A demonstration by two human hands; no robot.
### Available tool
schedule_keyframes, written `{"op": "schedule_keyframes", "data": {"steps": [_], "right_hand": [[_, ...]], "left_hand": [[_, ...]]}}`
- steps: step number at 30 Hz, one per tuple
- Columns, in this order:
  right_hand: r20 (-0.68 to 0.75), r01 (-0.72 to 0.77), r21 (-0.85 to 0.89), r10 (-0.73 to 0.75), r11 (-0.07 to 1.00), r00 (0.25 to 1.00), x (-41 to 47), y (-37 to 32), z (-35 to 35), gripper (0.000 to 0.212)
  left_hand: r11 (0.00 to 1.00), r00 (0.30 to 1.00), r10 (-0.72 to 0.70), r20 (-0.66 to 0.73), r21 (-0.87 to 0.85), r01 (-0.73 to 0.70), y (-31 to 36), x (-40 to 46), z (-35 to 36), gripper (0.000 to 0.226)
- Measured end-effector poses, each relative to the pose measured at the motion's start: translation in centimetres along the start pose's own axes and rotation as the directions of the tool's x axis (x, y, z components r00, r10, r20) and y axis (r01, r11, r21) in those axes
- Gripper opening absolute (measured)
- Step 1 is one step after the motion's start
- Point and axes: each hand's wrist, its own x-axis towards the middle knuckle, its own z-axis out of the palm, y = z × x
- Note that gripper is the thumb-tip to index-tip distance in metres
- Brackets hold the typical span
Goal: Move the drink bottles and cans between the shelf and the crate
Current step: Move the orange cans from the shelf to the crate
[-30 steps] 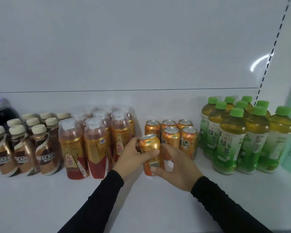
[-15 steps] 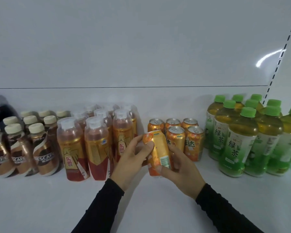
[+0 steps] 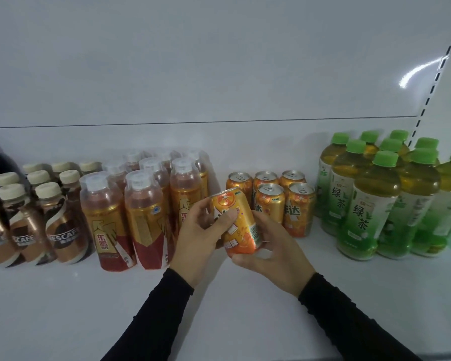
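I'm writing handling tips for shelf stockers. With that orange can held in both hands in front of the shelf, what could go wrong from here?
1. The orange can is tilted, gripped by the left hand and right hand; if it is set down off-level it might tip over.
2. The standing cans are packed close behind it, so pushing it in could knock one over.
3. The red-and-gold bottles stand right beside the left hand and could be bumped.

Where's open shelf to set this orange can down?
Bare shelf runs across the front, before every row. The slot left of the front orange cans, beside the red-gold bottles, looks free, though hands hide part. Behind that, the rows stand packed to the green tea bottles.
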Motion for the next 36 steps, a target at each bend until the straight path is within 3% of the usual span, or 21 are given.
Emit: {"op": "schedule_keyframes", "data": {"steps": [6,8,11,13,16,19,23,28,30,32,36], "right_hand": [[-0.034,-0.045,0.317,0.059,0.947,0.998,-0.1,-0.9,-0.4,0.061],[0.021,-0.109,0.468,0.113,0.877,0.993,0.0,-1.4,-0.6,0.054],[0.087,-0.159,0.523,0.134,0.837,0.987,-0.1,-1.8,-0.8,0.046],[0.09,-0.159,0.482,0.132,0.862,0.987,-0.3,-1.8,-0.7,0.042],[0.059,-0.088,0.2,0.078,0.976,0.995,-0.4,-1.4,-0.3,0.067],[-0.02,-0.019,0.022,0.019,1.0,1.0,-0.4,-1.1,0.0,0.086],[-0.064,-0.009,0.189,0.022,0.982,0.998,-0.4,-1.0,-0.4,0.077],[0.007,-0.105,0.424,0.113,0.9,0.994,-0.2,-1.5,-0.4,0.06],[0.017,-0.094,0.391,0.094,0.915,0.995,-0.3,-1.5,-0.2,0.064],[0.034,-0.059,0.304,0.051,0.951,0.998,-0.4,-1.2,0.0,0.083],[-0.043,0.004,0.003,-0.004,1.0,0.999,-0.3,-0.7,0.0,0.104]], "left_hand": [[0.999,1.0,-0.018,0.016,-0.032,0.018,0.1,0.5,0.0,0.046],[0.997,0.998,-0.054,0.029,-0.055,0.056,0.1,0.6,-0.1,0.043],[0.995,0.997,-0.077,0.028,-0.056,0.079,0.0,0.7,-0.3,0.039],[0.996,0.998,-0.063,0.014,-0.065,0.064,0.0,0.6,-0.3,0.036],[0.997,1.0,-0.029,-0.005,-0.069,0.028,0.2,0.5,0.0,0.032],[0.999,1.0,-0.009,-0.01,-0.042,0.009,0.0,0.4,0.1,0.034],[1.0,1.0,-0.005,-0.01,-0.027,0.004,-0.1,0.7,0.0,0.031],[0.996,0.998,-0.055,0.034,-0.068,0.058,-0.1,0.7,0.2,0.051],[0.995,0.998,-0.054,0.027,-0.087,0.056,0.0,0.7,0.2,0.051],[0.994,0.999,-0.042,0.008,-0.105,0.042,0.0,0.7,0.2,0.049],[0.995,0.999,-0.013,-0.029,-0.099,0.01,-0.1,0.4,0.4,0.048]]}}
